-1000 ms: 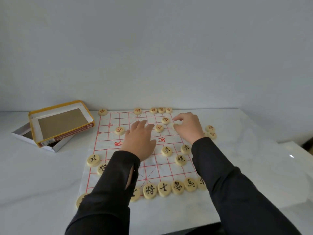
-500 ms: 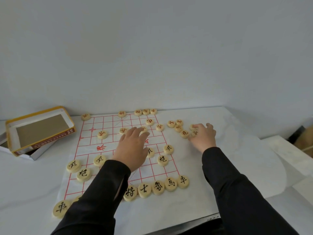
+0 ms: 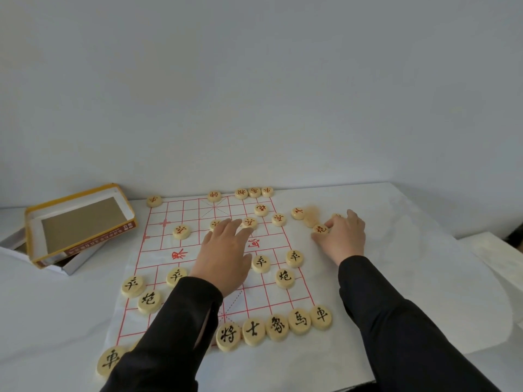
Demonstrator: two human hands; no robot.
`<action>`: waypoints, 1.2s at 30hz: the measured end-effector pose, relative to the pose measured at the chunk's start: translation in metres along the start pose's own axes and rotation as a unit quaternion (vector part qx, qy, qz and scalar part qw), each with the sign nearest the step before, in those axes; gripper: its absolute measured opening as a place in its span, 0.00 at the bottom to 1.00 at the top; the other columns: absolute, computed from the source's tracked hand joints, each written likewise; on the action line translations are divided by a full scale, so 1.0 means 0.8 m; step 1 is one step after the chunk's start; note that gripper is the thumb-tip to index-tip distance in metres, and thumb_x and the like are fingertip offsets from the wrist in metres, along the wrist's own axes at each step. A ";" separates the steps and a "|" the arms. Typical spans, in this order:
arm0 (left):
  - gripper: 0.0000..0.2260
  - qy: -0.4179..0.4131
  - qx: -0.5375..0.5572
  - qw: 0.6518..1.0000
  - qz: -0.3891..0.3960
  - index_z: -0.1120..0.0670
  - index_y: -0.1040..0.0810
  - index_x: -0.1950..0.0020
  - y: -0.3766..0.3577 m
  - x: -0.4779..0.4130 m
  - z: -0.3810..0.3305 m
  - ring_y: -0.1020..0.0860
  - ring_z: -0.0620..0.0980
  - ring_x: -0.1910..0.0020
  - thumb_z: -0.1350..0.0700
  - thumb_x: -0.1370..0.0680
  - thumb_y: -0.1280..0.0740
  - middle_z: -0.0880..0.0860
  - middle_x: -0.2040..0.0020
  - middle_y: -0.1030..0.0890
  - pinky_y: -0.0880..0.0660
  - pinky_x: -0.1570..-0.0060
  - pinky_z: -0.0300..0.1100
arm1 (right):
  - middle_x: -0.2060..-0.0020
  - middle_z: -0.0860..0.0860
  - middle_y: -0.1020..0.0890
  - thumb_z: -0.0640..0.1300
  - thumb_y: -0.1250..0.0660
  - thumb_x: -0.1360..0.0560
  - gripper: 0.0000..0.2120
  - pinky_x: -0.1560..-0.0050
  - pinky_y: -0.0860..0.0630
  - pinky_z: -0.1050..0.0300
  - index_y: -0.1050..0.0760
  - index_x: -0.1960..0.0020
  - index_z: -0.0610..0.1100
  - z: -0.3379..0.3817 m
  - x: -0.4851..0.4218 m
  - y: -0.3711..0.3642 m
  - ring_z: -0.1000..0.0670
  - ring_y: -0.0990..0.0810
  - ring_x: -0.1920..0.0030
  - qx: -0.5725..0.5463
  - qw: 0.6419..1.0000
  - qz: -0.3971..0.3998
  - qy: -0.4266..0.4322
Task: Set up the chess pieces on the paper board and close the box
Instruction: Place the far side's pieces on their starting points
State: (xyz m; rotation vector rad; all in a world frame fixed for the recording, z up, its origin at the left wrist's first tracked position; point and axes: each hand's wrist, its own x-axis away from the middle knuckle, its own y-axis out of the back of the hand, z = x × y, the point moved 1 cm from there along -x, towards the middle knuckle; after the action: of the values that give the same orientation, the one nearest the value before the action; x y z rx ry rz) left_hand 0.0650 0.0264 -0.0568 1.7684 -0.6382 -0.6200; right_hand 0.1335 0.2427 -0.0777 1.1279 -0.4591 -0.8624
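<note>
A paper board (image 3: 158,241) with a red grid lies on the white table. Round wooden pieces with black characters stand along its near rows, and red-lettered pieces (image 3: 254,192) line the far edge. My left hand (image 3: 226,258) rests flat on the middle of the board, fingers straight. Off the board's right edge my right hand (image 3: 343,236) reaches into a small cluster of loose red pieces, and its fingertips pinch a red-lettered piece (image 3: 320,229). The open box (image 3: 76,222), yellow-rimmed, sits at the far left on its white lid or tray (image 3: 11,244).
A loose red piece (image 3: 297,213) and a blurred one (image 3: 311,215) lie just left of my right hand. A grey wall rises behind the table. The table's right edge drops off past a lower white ledge (image 3: 495,250).
My right hand moved off the board to the loose pieces on the right and closed its fingers on one. The view shifted right and nearer. My left hand stayed on the board.
</note>
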 end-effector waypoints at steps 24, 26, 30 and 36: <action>0.20 0.210 0.143 0.967 -0.002 0.49 0.36 0.28 0.087 0.038 0.146 0.28 0.51 0.38 0.52 0.20 0.41 0.51 0.32 0.29 0.32 0.43 0.40 | 0.60 0.45 0.19 0.28 0.31 0.29 0.16 0.64 0.19 0.59 0.22 0.44 0.41 0.180 0.055 -0.012 0.49 0.18 0.65 -0.441 0.873 0.201 0.049; 0.19 0.212 0.150 0.966 0.010 0.49 0.36 0.29 0.088 0.041 0.152 0.27 0.50 0.40 0.52 0.20 0.41 0.52 0.34 0.27 0.33 0.46 0.39 | 0.61 0.46 0.20 0.29 0.32 0.28 0.16 0.65 0.20 0.60 0.22 0.43 0.41 0.197 0.053 -0.017 0.50 0.20 0.66 -0.418 0.882 0.205 0.072; 0.19 0.215 0.154 0.964 0.022 0.49 0.35 0.29 0.088 0.045 0.171 0.28 0.49 0.37 0.51 0.20 0.41 0.51 0.34 0.27 0.33 0.43 0.39 | 0.54 0.45 0.18 0.32 0.32 0.27 0.15 0.62 0.20 0.60 0.22 0.42 0.42 0.248 0.042 -0.033 0.51 0.19 0.64 -0.343 0.910 0.193 0.131; 0.19 0.220 0.168 0.961 0.012 0.49 0.35 0.29 0.086 0.045 0.184 0.27 0.49 0.39 0.51 0.20 0.41 0.50 0.34 0.27 0.32 0.43 0.39 | 0.52 0.46 0.18 0.37 0.26 0.32 0.10 0.44 0.23 0.50 0.19 0.51 0.42 0.321 0.032 -0.068 0.47 0.20 0.49 -0.206 0.933 0.208 0.211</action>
State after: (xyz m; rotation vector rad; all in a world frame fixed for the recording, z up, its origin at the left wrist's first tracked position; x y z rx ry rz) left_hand -0.0182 -0.1161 -0.0326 2.1221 -0.4683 -0.0865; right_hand -0.0530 0.0620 -0.0311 0.7544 -0.1342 -0.3048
